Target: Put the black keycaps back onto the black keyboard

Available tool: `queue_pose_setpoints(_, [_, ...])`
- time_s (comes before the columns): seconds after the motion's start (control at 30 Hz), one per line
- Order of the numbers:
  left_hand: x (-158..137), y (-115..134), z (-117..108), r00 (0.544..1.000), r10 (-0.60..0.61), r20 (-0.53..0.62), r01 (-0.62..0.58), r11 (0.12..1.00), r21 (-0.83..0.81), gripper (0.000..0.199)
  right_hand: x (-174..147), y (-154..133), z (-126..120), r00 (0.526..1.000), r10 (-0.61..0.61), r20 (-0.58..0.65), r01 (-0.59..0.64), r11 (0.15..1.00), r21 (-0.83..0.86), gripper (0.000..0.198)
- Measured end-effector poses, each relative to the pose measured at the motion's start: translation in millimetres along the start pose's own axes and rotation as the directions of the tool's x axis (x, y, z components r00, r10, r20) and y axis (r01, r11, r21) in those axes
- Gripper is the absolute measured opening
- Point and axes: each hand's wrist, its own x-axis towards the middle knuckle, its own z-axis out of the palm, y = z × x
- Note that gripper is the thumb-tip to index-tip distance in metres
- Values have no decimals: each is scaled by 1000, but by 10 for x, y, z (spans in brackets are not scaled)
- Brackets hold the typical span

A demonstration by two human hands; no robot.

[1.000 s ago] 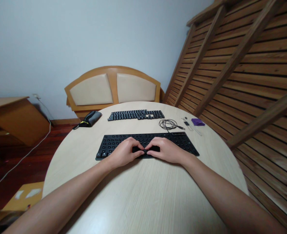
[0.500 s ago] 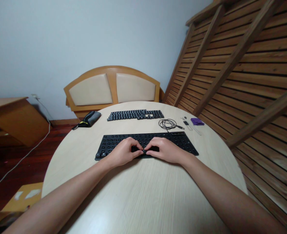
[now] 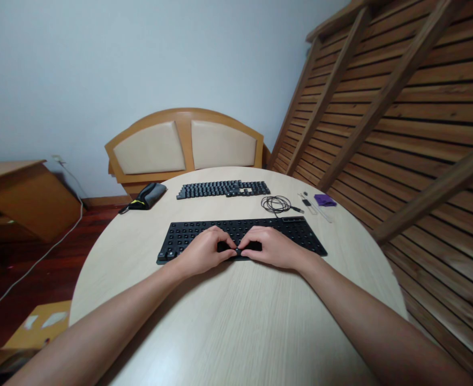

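Observation:
A black keyboard base (image 3: 188, 234) lies across the table in front of me, most of its switches bare. A few keycaps (image 3: 166, 254) sit at its lower left corner. Over its bottom row, my left hand (image 3: 208, 249) is closed, thumb and forefinger pinching the left end of a small dark keycap (image 3: 238, 251). From the other side my right hand (image 3: 272, 247) pinches the same piece, its fingertips almost meeting the left ones. The fingers hide most of this keycap and the switches beneath.
Loose keycaps (image 3: 212, 190) stand in keyboard order at the back of the round table (image 3: 236, 321). A coiled cable (image 3: 276, 204) lies behind the base. To the right are small tools (image 3: 308, 203) and a purple cloth (image 3: 325, 200); a dark pouch (image 3: 150, 197) rests at left.

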Motion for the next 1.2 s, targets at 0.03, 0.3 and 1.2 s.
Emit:
queue_pose_setpoints(0.03, [0, 1, 0, 1000, 4, 4, -4, 1000, 6, 4, 1, -2, 1, 1000, -5, -1, 5, 1000, 1, 10])
queue_pose_setpoints(0.3, [-15, 31, -15, 1000, 10, 13, -10, 999, 41, 8, 14, -26, 19, 1000, -21, -13, 20, 1000, -8, 9])
queue_pose_setpoints(1.2, [-40, 29, 1, 999, 36, 1, -36, 993, 115, 9, 36, -14, 91, 998, -10, -57, 15, 997, 72, 4])
